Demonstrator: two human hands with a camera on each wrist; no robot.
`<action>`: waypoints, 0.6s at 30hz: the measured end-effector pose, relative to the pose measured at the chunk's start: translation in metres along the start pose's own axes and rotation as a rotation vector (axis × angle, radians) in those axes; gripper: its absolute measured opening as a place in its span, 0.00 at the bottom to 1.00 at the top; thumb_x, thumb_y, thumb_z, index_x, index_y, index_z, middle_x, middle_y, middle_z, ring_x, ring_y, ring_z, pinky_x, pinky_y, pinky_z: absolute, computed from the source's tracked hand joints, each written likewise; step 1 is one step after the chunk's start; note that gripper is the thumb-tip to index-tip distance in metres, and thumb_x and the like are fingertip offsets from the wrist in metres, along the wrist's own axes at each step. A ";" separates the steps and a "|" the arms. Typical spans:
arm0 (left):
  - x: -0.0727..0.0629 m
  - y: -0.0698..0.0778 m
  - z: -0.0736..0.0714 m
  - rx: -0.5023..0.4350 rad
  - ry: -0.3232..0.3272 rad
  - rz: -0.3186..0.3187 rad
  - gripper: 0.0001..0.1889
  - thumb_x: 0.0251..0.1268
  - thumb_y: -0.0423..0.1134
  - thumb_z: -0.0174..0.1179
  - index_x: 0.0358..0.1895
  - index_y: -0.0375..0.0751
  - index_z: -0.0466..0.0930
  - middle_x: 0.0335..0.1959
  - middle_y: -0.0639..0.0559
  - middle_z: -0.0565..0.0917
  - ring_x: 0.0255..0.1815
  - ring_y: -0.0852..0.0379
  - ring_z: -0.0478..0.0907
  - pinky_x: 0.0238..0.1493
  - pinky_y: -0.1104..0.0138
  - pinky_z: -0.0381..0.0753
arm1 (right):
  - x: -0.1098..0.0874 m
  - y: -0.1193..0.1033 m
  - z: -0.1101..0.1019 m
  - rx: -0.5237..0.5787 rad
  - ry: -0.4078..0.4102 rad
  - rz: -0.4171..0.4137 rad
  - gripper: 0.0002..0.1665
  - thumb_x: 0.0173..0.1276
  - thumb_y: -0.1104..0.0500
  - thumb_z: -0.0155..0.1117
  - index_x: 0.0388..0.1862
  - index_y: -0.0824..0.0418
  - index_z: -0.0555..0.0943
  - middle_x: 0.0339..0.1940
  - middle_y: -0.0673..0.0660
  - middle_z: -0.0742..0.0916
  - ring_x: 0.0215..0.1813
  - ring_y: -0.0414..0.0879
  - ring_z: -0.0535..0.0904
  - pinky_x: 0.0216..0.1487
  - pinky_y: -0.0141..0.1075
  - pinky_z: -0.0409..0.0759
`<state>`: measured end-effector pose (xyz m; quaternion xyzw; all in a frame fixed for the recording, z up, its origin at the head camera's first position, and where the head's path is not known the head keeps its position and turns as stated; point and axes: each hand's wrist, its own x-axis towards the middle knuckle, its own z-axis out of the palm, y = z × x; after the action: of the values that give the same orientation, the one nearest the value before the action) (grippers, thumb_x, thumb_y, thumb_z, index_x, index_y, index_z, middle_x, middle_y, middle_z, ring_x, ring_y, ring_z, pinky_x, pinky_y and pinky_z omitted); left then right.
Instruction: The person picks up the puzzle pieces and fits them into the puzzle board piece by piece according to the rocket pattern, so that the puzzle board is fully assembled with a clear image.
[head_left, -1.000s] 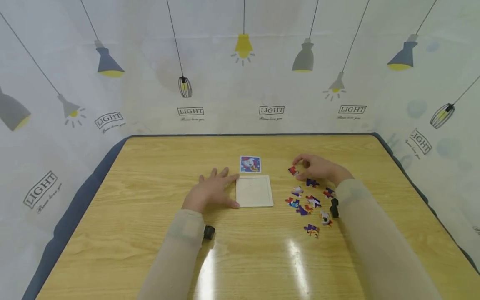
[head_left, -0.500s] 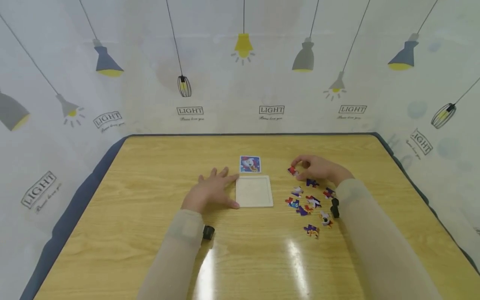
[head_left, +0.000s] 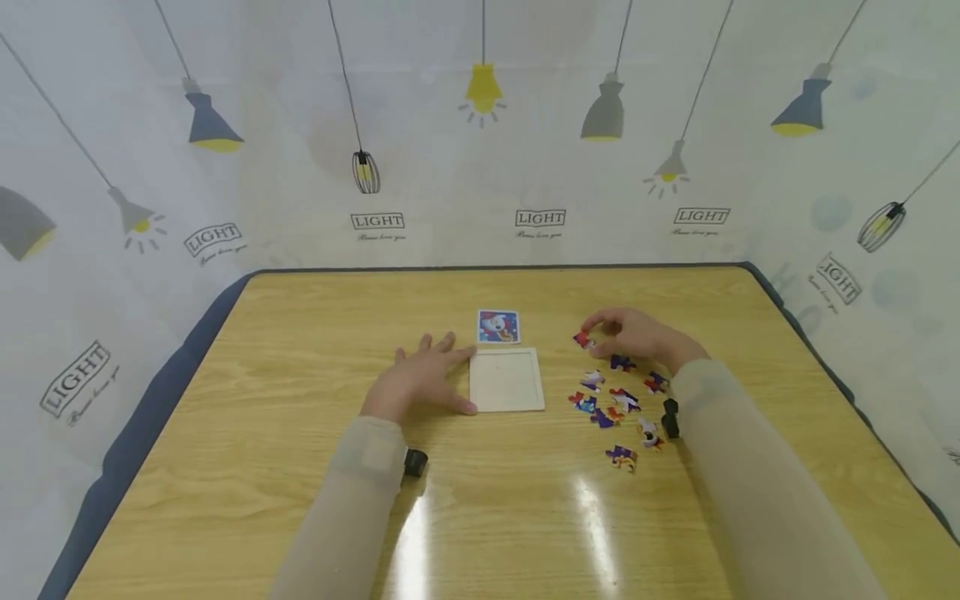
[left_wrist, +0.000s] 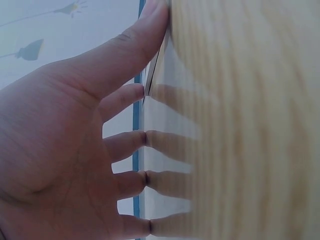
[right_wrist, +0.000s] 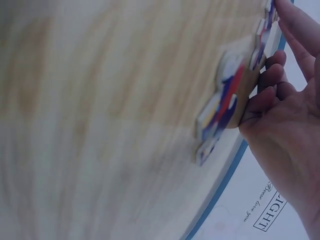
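My left hand (head_left: 423, 379) lies on the table with its fingers spread. Its thumb and index finger touch the left edge of a pale, square puzzle tray (head_left: 506, 381) that has nothing in it. In the left wrist view, the fingertips (left_wrist: 134, 139) rest on the glossy tabletop. Over at the right, my right hand (head_left: 639, 335) pinches a red puzzle piece (head_left: 581, 339) between thumb and index finger, at table level. Its other fingers are curled in the right wrist view. Nearer the body lie several loose jigsaw pieces (head_left: 623, 401), purple, red and white.
A small picture card (head_left: 498, 326) with a cartoon figure lies just behind the tray. The wooden table (head_left: 300, 500) ends in a dark blue edge against a lamp-printed backdrop (head_left: 435, 125). A dark puzzle piece (head_left: 622, 362) sits beneath the right hand.
The hands, tray and pieces hold their places on the table. Only the head view shifts very slightly.
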<state>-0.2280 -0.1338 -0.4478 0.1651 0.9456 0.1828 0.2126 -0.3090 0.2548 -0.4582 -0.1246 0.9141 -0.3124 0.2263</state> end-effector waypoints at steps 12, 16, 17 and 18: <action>0.000 0.000 -0.002 0.005 -0.001 -0.011 0.57 0.56 0.66 0.76 0.87 0.64 0.53 0.91 0.43 0.40 0.89 0.30 0.30 0.80 0.24 0.29 | -0.002 0.003 -0.001 0.034 0.023 -0.008 0.34 0.72 0.43 0.73 0.73 0.50 0.78 0.65 0.61 0.79 0.64 0.58 0.75 0.66 0.54 0.79; 0.000 -0.001 0.000 -0.005 0.012 -0.010 0.56 0.56 0.66 0.75 0.87 0.64 0.54 0.91 0.44 0.41 0.90 0.30 0.31 0.81 0.24 0.29 | -0.001 0.002 -0.002 0.055 0.015 -0.030 0.34 0.72 0.45 0.73 0.72 0.55 0.78 0.61 0.62 0.79 0.60 0.56 0.75 0.61 0.49 0.79; 0.000 -0.001 0.001 -0.008 0.010 -0.009 0.56 0.57 0.66 0.75 0.87 0.65 0.54 0.91 0.44 0.41 0.90 0.30 0.31 0.81 0.25 0.29 | -0.001 0.001 -0.003 0.057 0.011 -0.029 0.34 0.73 0.45 0.73 0.72 0.57 0.78 0.62 0.62 0.80 0.61 0.57 0.75 0.62 0.49 0.79; -0.001 -0.001 0.003 -0.008 0.008 -0.008 0.56 0.57 0.66 0.75 0.87 0.65 0.53 0.91 0.44 0.41 0.90 0.30 0.31 0.81 0.25 0.29 | -0.002 -0.001 -0.004 0.051 0.011 -0.028 0.34 0.73 0.45 0.72 0.72 0.58 0.77 0.62 0.62 0.81 0.62 0.57 0.76 0.64 0.51 0.79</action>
<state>-0.2264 -0.1342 -0.4504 0.1595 0.9464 0.1864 0.2101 -0.3089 0.2570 -0.4542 -0.1298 0.9052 -0.3396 0.2201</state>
